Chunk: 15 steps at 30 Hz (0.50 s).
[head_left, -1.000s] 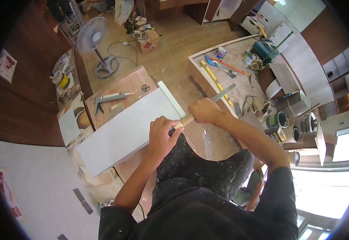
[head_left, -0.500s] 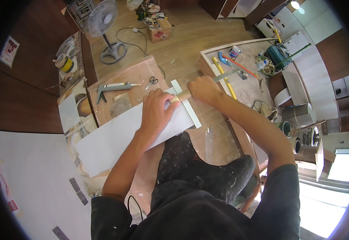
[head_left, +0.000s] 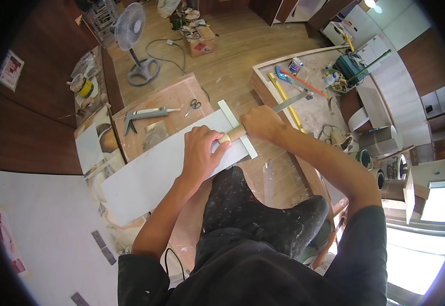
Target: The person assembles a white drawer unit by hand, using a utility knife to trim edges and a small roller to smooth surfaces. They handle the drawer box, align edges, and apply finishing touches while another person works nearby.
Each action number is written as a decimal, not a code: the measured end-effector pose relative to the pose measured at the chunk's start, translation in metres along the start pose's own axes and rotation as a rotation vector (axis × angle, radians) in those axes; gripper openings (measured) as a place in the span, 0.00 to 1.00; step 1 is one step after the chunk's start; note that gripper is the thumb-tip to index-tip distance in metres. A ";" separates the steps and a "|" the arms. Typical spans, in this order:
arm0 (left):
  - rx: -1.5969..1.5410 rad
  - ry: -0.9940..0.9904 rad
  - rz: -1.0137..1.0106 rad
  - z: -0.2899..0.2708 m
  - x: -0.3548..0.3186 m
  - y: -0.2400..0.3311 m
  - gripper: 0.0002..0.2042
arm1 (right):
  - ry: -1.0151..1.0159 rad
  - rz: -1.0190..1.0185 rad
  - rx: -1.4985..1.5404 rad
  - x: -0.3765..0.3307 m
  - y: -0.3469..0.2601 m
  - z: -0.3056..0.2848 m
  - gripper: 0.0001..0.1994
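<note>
In the head view I look down past a person's dark, paint-specked trousers (head_left: 266,214) toward two bare hands at work; clock positions run from the middle of the view.

The left hand (head_left: 199,148) is just left of the middle, toward nine o'clock, its thumb and fingers pinching the end of a pale, round wooden handle (head_left: 237,133). The right hand (head_left: 263,122), toward two o'clock, is curled into a fist around the same tool, where the handle meets a flat grey metal blade (head_left: 290,102) that juts out past the knuckles toward two o'clock.

The handle crosses above a pale strip (head_left: 227,113) lying across the near-twelve-o'clock end of a long white board (head_left: 156,171); I cannot tell whether it touches the strip. The board slants from there down to eight o'clock and lies over a wooden bench (head_left: 174,92).

On that bench I see a grey caulking gun (head_left: 148,113) at ten o'clock and dark-handled scissors (head_left: 195,104) at eleven. Beyond them, also at eleven, a standing fan (head_left: 130,25) rises from the floor (head_left: 232,66). At two o'clock, a side table (head_left: 261,87) bears a long yellow bar (head_left: 279,91), a small can (head_left: 295,65) and a teal toolbox (head_left: 352,66)
</note>
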<state>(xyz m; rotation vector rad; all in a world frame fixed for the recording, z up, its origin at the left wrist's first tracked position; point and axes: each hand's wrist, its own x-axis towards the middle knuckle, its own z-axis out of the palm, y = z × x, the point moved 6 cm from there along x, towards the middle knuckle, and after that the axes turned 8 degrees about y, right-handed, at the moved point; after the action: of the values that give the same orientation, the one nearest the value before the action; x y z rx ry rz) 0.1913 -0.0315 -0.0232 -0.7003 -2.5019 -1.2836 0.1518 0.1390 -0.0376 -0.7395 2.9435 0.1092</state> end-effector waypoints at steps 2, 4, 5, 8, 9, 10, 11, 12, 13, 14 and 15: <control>0.008 0.040 0.065 -0.001 0.002 -0.001 0.12 | 0.025 0.009 0.000 0.003 0.002 0.000 0.08; -0.004 0.071 0.085 -0.002 0.016 -0.010 0.12 | 0.079 0.015 -0.018 0.015 0.009 0.000 0.08; 0.021 0.068 0.092 -0.004 0.023 -0.015 0.12 | 0.085 0.012 -0.023 0.026 0.012 0.002 0.08; 0.036 0.096 0.108 -0.006 0.038 -0.030 0.12 | 0.081 0.025 -0.047 0.053 0.018 0.002 0.07; 0.043 0.085 0.081 -0.008 0.042 -0.038 0.12 | 0.074 0.038 -0.047 0.062 0.017 -0.001 0.07; 0.050 0.074 0.055 -0.010 0.046 -0.045 0.12 | 0.068 0.050 -0.049 0.069 0.017 -0.004 0.07; 0.053 0.064 0.026 -0.011 0.049 -0.050 0.12 | 0.079 0.042 -0.045 0.074 0.018 -0.006 0.07; 0.037 0.074 0.024 -0.012 0.053 -0.051 0.12 | 0.090 0.035 -0.042 0.078 0.019 -0.008 0.07; 0.020 0.085 0.023 -0.013 0.057 -0.051 0.12 | 0.102 0.028 -0.041 0.079 0.020 -0.010 0.08; 0.005 0.096 0.020 -0.013 0.059 -0.051 0.12 | 0.125 -0.002 -0.038 0.078 0.018 -0.012 0.07; 0.029 0.088 0.029 -0.013 0.055 -0.048 0.12 | 0.149 -0.032 -0.037 0.073 0.016 -0.013 0.07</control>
<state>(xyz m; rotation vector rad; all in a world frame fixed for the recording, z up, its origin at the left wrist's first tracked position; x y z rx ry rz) 0.1191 -0.0490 -0.0260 -0.6567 -2.4264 -1.2379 0.0791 0.1173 -0.0323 -0.8348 3.0761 0.1105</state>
